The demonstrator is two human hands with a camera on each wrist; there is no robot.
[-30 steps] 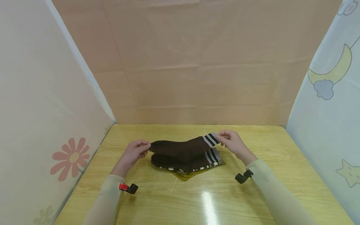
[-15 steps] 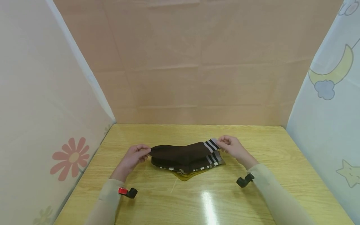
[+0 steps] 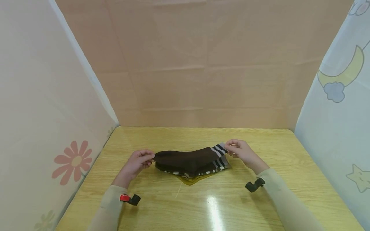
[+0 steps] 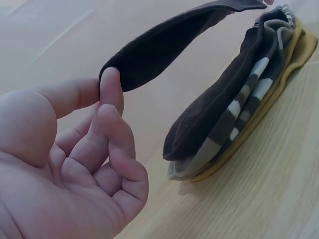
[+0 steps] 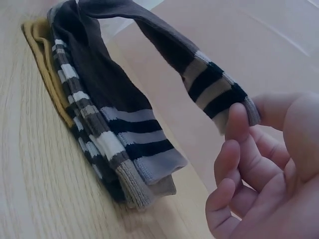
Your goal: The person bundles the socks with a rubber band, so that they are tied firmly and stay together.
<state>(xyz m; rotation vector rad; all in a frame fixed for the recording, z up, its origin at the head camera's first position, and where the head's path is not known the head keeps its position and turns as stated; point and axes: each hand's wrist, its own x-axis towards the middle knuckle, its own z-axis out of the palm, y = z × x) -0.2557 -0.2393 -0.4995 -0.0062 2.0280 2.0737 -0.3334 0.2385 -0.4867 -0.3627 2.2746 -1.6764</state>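
Observation:
A dark brown sock (image 3: 182,158) with a grey and black striped cuff is stretched between my two hands, above a stack of socks. Its toe end is pinched between thumb and finger of my left hand (image 3: 139,162). My right hand (image 3: 242,152) pinches the cuff corner. Directly beneath lies a matching dark brown sock (image 5: 124,89), its striped cuff showing in the right wrist view. Under that come patterned socks (image 4: 239,107) with white, grey and dark bands. At the bottom are mustard-yellow socks (image 4: 294,59), whose edge pokes out at the front.
The stack lies on a light wooden table (image 3: 162,208). A peach cloth backdrop (image 3: 202,64) stands behind it, and printed cloth walls (image 3: 69,122) flank both sides. Small black cameras (image 3: 255,185) are strapped to both sleeves.
Both hands have lowered the held sock toward the stack, the right hand coming down most. Over the last half second the right hand has shifted slightly right. The stack has stayed in place.

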